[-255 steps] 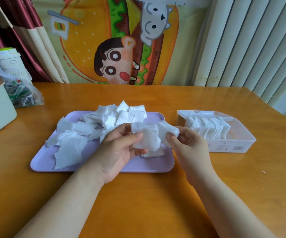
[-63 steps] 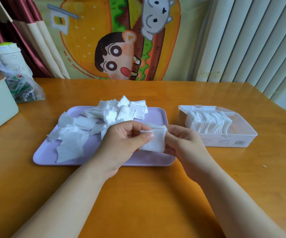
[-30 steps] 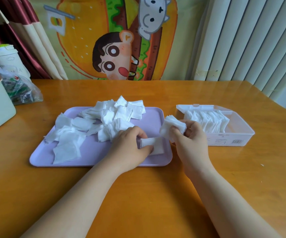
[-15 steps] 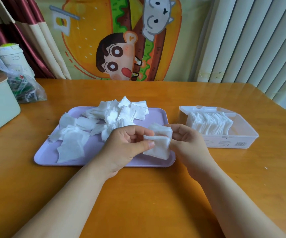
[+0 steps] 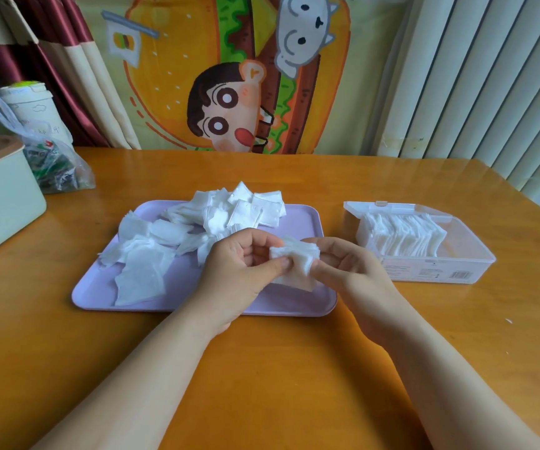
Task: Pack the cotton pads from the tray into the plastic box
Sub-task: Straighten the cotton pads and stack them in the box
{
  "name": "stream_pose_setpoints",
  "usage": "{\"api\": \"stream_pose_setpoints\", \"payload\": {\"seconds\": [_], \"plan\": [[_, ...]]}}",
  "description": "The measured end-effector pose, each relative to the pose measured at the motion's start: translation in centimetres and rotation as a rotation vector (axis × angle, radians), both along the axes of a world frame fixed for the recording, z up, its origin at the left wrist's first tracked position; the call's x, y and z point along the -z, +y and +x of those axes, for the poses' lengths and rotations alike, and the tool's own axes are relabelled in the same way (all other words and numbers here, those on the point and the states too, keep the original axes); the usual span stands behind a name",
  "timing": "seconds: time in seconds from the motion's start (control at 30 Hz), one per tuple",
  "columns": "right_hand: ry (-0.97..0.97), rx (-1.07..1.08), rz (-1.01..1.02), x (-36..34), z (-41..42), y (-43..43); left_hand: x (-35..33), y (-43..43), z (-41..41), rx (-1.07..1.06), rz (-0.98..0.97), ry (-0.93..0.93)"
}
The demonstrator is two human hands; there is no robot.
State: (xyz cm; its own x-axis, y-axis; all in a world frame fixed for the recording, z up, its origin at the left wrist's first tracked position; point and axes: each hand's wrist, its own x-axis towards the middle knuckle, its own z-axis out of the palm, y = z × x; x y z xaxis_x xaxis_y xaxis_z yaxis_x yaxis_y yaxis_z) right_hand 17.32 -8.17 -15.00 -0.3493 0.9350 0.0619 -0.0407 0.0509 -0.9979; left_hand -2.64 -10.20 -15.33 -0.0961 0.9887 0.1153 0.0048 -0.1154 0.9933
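Right now a small stack of cotton pads (image 5: 296,261) is pinched between both hands, just above the near right part of the lavender tray (image 5: 99,295). The left hand (image 5: 242,267) has its grip closed on the stack's left edge, thumb in front. The right hand (image 5: 349,264) pinches the right edge. The edges look roughly lined up, so I judge the step to be squaring a bundle before it goes across.

A loose heap of pads (image 5: 171,241) covers the tray's left and far parts, so much of the job is left. To the right, near the tray but apart from it, stands the clear plastic box (image 5: 450,271), lid open, with a row of pads (image 5: 404,238) on edge in its left part. The next move likely calls for one hand to carry the bundle over and slot it upright beside that row, held tight so it doesn't fan out. Everything rests on the wooden table (image 5: 294,384).
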Motion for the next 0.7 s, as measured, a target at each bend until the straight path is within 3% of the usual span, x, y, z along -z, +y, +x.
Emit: {"api": "stream_pose_setpoints", "payload": {"seconds": [0.07, 0.13, 0.23, 0.33, 0.47, 0.7], "plan": [[0.031, -0.063, -0.013, 0.0, -0.1, -0.1, 0.1, 0.0, 0.2, -0.067, 0.044, 0.112], [-0.071, -0.044, 0.051, 0.3, -0.4, -0.1, 0.2, 0.2, 0.1, -0.087, 0.069, 0.221], [-0.184, 0.035, 0.137, 1.0, -0.4, 0.1, 0.2, 0.3, -0.4, 0.026, 0.008, 0.343], [-0.279, 0.041, 0.202, 1.4, -0.3, 0.2, 0.2, 0.2, -0.5, 0.128, -0.007, 0.369], [-0.435, 0.139, 0.276, 2.0, -1.3, -0.1, 1.0, 0.7, -0.7, 0.091, -0.010, 0.376], [-0.711, 0.049, 0.307, 2.4, -2.1, -0.5, 1.9, 0.6, -0.2, 0.089, 0.041, 0.585]]}}
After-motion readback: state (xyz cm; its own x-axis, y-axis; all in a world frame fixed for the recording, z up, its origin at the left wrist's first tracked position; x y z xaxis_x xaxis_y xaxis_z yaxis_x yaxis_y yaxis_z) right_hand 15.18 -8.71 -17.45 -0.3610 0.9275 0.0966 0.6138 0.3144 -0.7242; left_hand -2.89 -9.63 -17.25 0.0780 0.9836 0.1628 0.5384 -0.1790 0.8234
